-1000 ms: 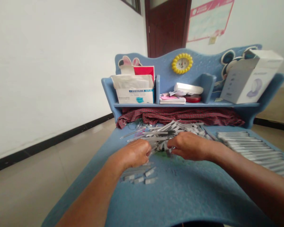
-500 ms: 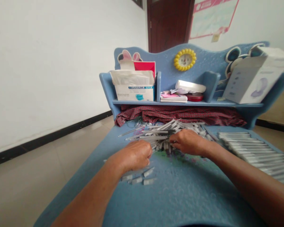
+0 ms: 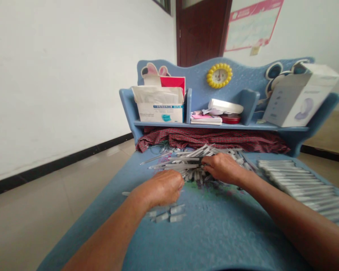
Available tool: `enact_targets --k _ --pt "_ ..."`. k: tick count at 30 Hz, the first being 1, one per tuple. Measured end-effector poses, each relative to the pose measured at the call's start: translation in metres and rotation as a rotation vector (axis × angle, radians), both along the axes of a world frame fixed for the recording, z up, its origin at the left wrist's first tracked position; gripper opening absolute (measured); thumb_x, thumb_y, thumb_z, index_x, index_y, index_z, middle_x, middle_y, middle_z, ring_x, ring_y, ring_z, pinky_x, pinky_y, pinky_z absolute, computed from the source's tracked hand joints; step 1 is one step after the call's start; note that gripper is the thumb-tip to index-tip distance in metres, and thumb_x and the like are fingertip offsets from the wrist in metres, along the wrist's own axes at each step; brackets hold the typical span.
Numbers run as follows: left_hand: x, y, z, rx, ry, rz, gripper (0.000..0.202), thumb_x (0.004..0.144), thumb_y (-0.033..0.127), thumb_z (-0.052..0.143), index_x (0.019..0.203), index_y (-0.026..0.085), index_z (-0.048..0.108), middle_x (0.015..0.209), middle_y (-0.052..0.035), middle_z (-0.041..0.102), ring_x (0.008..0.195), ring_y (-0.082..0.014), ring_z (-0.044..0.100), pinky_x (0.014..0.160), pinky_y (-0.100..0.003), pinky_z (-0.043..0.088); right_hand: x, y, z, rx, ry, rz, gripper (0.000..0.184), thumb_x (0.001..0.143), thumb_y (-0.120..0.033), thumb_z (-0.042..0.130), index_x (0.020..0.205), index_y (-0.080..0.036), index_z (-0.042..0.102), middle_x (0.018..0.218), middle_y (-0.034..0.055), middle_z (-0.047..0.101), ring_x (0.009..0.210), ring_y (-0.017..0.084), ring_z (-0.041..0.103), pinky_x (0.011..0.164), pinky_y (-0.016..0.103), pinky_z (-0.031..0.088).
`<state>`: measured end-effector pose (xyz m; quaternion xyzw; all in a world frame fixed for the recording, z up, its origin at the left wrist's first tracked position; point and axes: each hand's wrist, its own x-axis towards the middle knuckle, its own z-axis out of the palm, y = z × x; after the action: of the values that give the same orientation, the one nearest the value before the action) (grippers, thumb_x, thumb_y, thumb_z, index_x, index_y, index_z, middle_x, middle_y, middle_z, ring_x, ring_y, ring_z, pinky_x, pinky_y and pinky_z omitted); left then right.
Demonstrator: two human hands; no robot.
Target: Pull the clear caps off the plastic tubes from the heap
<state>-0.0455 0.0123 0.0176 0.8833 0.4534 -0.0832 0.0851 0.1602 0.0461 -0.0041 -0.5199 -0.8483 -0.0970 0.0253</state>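
Observation:
A loose heap of clear-barrelled pens (image 3: 183, 165) lies at the back of the blue desk (image 3: 214, 233). My right hand (image 3: 223, 167) is at the heap's right side, thumb and fingers pinched at the dark end of a pen (image 3: 183, 159). Lower and to the left, my left hand (image 3: 162, 186) is closed with its knuckles up; whatever is in its fingers is hidden. Several short translucent pen caps (image 3: 177, 218) lie on the desk just below it. Pens in a neat row (image 3: 302, 186) lie side by side at the right.
Behind the heap, a red checked cloth (image 3: 214, 138) is bunched under a blue shelf (image 3: 158, 123). The shelf carries a mask box (image 3: 161, 113), papers (image 3: 206, 119), a red tin (image 3: 231, 119) and a tall white box (image 3: 296, 98). A wall (image 3: 59, 75) stands to the left.
The view has shifted slightly. My left hand has turned a little and moved slightly right, still closed. My right hand stays at the heap, its fingers now against a dark-ended pen.

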Motion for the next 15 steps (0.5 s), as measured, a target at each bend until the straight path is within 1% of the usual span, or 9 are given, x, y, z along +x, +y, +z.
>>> enact_targets --k 4,8,13,15 --pt "-0.006 0.002 0.006 -0.020 -0.093 0.021 0.010 0.065 0.012 0.045 0.059 0.017 0.051 0.052 0.0043 0.043 0.051 -0.0095 0.039 0.046 -0.021 0.023 -0.009 0.000 -0.001 0.000 0.012 0.005 0.028 0.088 -0.032 0.039 0.101 -0.023 0.062 0.083 0.0099 0.070 0.079 0.024 0.066 0.064 0.029 0.042" --pt "-0.013 0.007 0.007 0.006 -0.198 0.060 0.008 0.066 0.015 0.046 0.060 0.018 0.049 0.053 0.0048 0.040 0.052 -0.0098 0.039 0.046 -0.021 0.022 -0.022 0.002 0.002 -0.011 -0.021 0.058 0.029 0.088 -0.031 0.038 0.100 -0.020 0.062 0.087 0.0124 0.069 0.081 0.025 0.065 0.066 0.031 0.044" --pt "-0.021 0.013 0.003 0.084 -0.245 0.101 0.008 0.068 0.017 0.046 0.063 0.018 0.053 0.054 0.0037 0.045 0.052 -0.0108 0.041 0.047 -0.023 0.023 -0.036 0.005 0.005 -0.008 -0.064 0.101 0.028 0.086 -0.033 0.042 0.101 -0.018 0.062 0.088 0.0138 0.069 0.082 0.026 0.065 0.069 0.033 0.046" --pt "-0.023 0.015 0.003 0.115 -0.254 0.114 0.009 0.069 0.018 0.047 0.063 0.018 0.053 0.055 0.0032 0.047 0.053 -0.0110 0.043 0.047 -0.023 0.024 -0.041 0.007 0.005 -0.002 -0.082 0.125 0.027 0.086 -0.031 0.043 0.101 -0.017 0.062 0.089 0.0144 0.068 0.083 0.026 0.065 0.070 0.033 0.046"
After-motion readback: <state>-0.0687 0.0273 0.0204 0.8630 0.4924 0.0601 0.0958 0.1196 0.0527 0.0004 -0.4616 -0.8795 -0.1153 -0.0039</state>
